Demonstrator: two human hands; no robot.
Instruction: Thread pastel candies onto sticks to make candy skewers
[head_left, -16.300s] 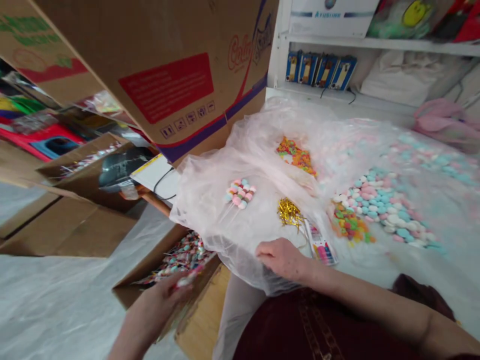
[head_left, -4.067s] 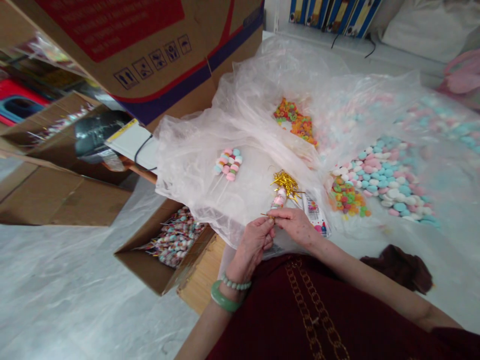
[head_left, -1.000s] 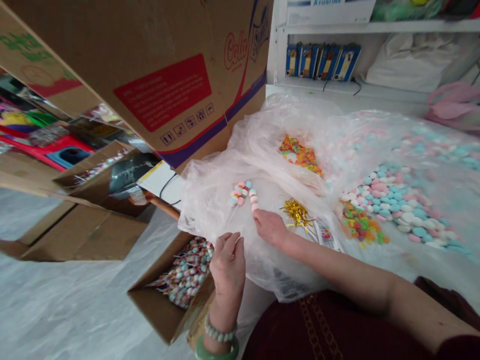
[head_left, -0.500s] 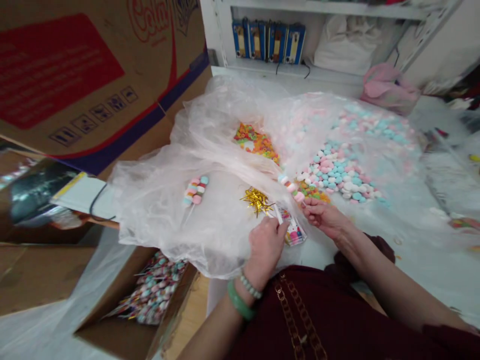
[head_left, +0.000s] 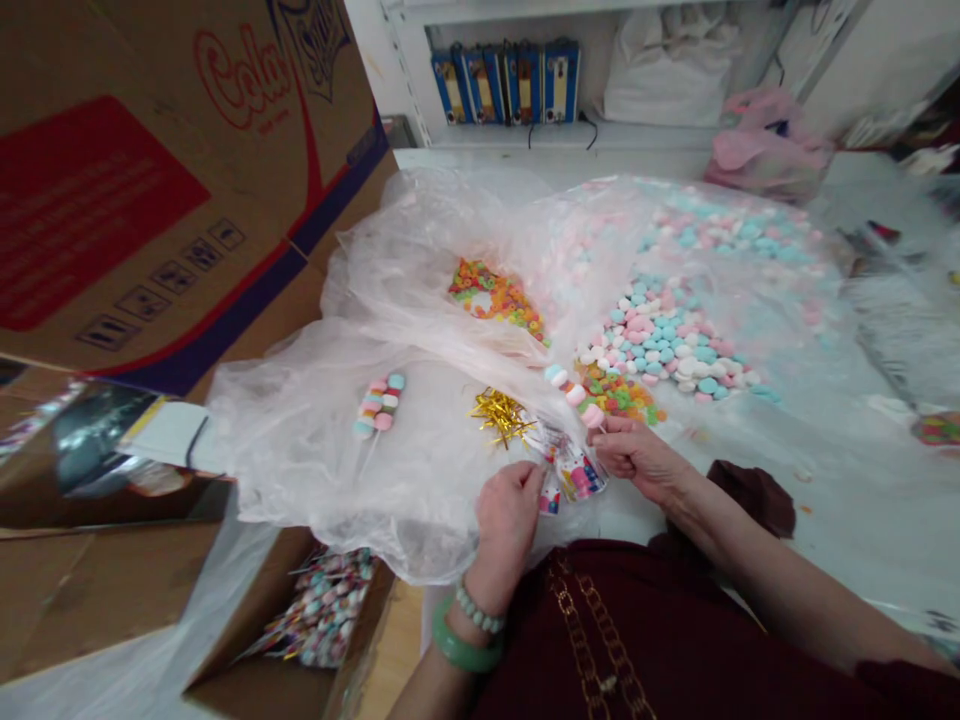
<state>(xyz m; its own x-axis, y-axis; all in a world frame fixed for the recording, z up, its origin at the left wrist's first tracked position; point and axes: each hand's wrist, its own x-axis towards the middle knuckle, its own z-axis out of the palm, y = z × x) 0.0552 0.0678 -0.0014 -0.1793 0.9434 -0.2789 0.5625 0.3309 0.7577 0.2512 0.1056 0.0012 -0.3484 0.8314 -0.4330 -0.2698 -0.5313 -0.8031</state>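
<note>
My right hand [head_left: 634, 455] pinches the stick of a candy skewer [head_left: 574, 395] with white, pink and blue pieces. My left hand [head_left: 511, 505] has its fingers closed on the edge of a small printed bag [head_left: 550, 498], beside more printed bags [head_left: 581, 476]. Gold twist ties [head_left: 500, 416] lie just beyond my left hand. Two candy skewers [head_left: 380, 405] rest side by side on the plastic sheet [head_left: 435, 470] to the left. Fruit-coloured ring candies [head_left: 619, 395] and a heap of pastel candies [head_left: 667, 340] lie beyond my right hand.
A large cardboard box [head_left: 180, 170] stands at the left. An open carton of wrapped skewers [head_left: 326, 605] sits below the table edge. More ring candies [head_left: 499, 300] lie farther back. A pink bag [head_left: 772, 145] and blue boxes [head_left: 506, 85] are at the rear.
My left hand has drawn a small printed bag toward itself, away from the other bags, which have spread apart. My right hand still holds the skewer. The camera view has shifted slightly.
</note>
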